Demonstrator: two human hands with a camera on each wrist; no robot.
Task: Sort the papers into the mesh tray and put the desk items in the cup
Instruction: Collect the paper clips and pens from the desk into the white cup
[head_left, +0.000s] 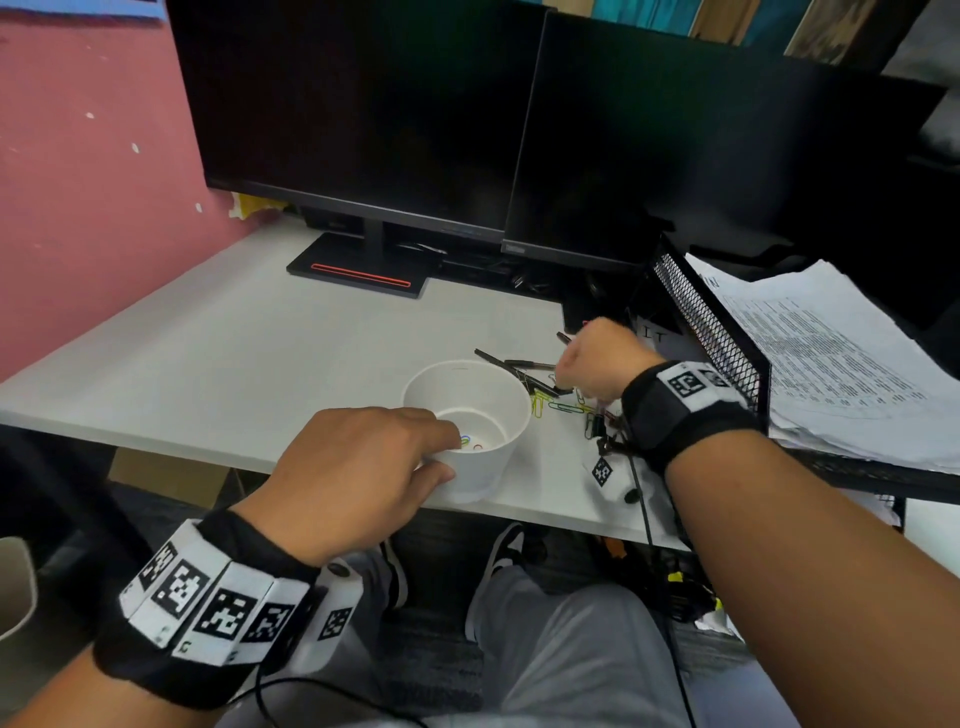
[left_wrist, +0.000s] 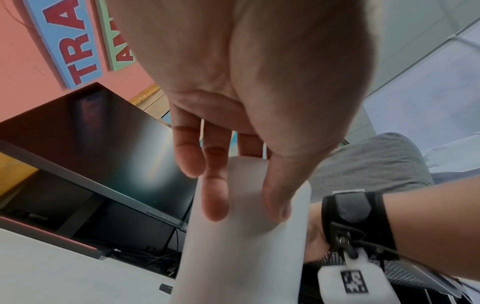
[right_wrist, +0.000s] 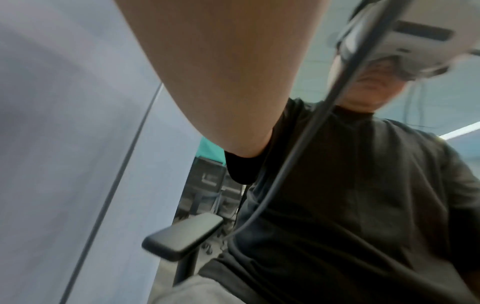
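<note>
Left hand (head_left: 358, 478) grips the cup (head_left: 467, 431); right hand (head_left: 597, 364) curls over the clips (head_left: 563, 407) beside it, its grasp hidden. Best pinch few and drop them straight in.

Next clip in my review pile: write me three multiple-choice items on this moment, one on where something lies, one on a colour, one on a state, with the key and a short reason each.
1. Where is the stack of papers?
A. In the mesh tray
B. Under the cup
C. On the monitor stand

2. What colour is the cup?
A. Black
B. White
C. Red

3. What is the left hand doing?
A. Resting flat on the desk
B. Holding a pen
C. Gripping the cup

Key: 1 A, the printed sheets lie in the black mesh tray at the right of the desk. 2 B, its wall and inside are white in the head view. 3 C, fingers and thumb curl around its near rim, while the right hand reaches over the pens and paper clips.
</note>
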